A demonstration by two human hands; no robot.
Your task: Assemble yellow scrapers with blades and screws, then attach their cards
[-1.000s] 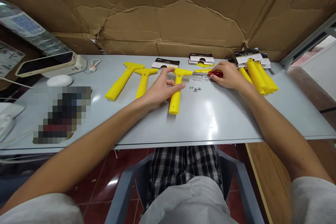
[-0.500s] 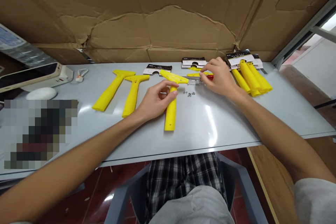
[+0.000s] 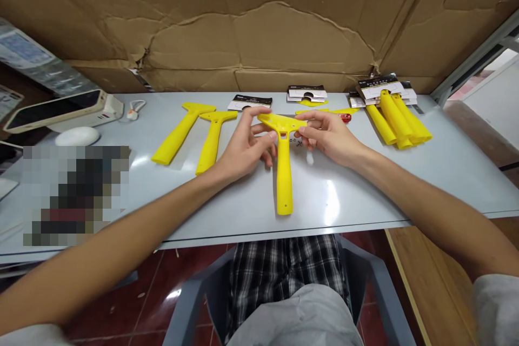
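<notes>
A yellow T-shaped scraper handle (image 3: 284,173) is held in front of me, its grip pointing toward the table's front edge. My left hand (image 3: 251,143) is closed on the left end of its head. At the right end, my right hand (image 3: 330,135) pinches the head between thumb and fingers. Small screws (image 3: 299,144) lie on the table behind it, partly covered by the right hand. Beyond that hand lies a screwdriver with a red handle (image 3: 344,118), most of it hidden, beside a yellow piece (image 3: 324,111).
Two more yellow scraper handles (image 3: 170,140) lie to the left. Several yellow handles (image 3: 399,121) are piled at the right by printed cards (image 3: 381,86). More cards (image 3: 250,101) lie at the back, before a cardboard wall (image 3: 259,38). A phone (image 3: 57,111) and white mouse (image 3: 77,136) are at far left.
The right hand has let go of the red-handled screwdriver, which now lies on the table, and has taken the right end of the scraper handle. The left hand has shifted onto the head's left end.
</notes>
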